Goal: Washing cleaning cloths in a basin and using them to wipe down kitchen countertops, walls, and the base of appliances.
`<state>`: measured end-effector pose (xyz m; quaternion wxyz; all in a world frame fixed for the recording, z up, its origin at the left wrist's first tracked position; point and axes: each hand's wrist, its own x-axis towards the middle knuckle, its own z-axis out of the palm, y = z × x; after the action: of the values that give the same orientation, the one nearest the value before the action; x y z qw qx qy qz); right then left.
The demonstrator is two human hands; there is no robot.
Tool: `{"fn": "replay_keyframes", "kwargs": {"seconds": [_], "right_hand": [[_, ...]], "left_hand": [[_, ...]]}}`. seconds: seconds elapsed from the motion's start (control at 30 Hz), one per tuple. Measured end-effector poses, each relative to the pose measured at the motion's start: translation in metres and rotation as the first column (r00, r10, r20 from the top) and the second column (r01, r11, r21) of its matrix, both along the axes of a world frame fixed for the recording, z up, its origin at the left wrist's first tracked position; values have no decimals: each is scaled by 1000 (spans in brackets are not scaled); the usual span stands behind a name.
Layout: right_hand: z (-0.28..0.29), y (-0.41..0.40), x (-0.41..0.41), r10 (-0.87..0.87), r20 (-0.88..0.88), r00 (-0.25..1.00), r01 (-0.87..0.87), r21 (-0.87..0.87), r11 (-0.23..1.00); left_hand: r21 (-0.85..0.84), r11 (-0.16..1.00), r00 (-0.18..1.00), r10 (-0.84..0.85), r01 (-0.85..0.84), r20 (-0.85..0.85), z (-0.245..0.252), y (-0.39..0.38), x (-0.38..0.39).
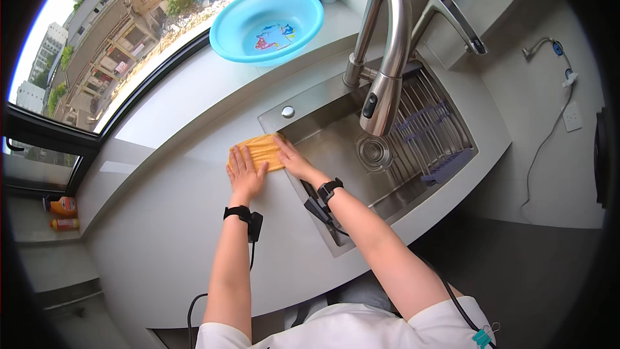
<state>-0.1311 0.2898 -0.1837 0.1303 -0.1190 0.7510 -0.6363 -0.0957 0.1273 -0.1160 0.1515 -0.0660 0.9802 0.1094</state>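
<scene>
A folded yellow cloth (264,151) lies on the pale countertop, its right end at the left rim of the sink. My left hand (246,174) rests flat on the cloth's left and lower part, fingers apart and pointing away from me. My right hand (296,162) reaches across the sink's near left corner and lays its fingers on the cloth's right end. Both wrists carry black straps with small dark devices and cables. The stainless steel sink (334,155) holds a round drain strainer (374,151) in its floor.
A pull-down faucet (387,58) arches over the sink, with a second metal spout (445,14) behind it. A wire rack (421,121) spans the sink's right side. A blue plastic basin (266,26) stands on the windowsill. Two bottles (64,206) are at far left.
</scene>
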Motion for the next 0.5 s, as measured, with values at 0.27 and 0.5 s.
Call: {"fn": "replay_keyframes", "kwargs": {"seconds": [0.27,0.5], "right_hand": [[96,73,109,-433,229,872,456,-56,888],[124,112,294,-735,184,653,756,-111,645]], "left_hand": [[225,973,947,31,44,-320,11,-15,13],[837,469,958,-111,284,-263,67,94,134]]}}
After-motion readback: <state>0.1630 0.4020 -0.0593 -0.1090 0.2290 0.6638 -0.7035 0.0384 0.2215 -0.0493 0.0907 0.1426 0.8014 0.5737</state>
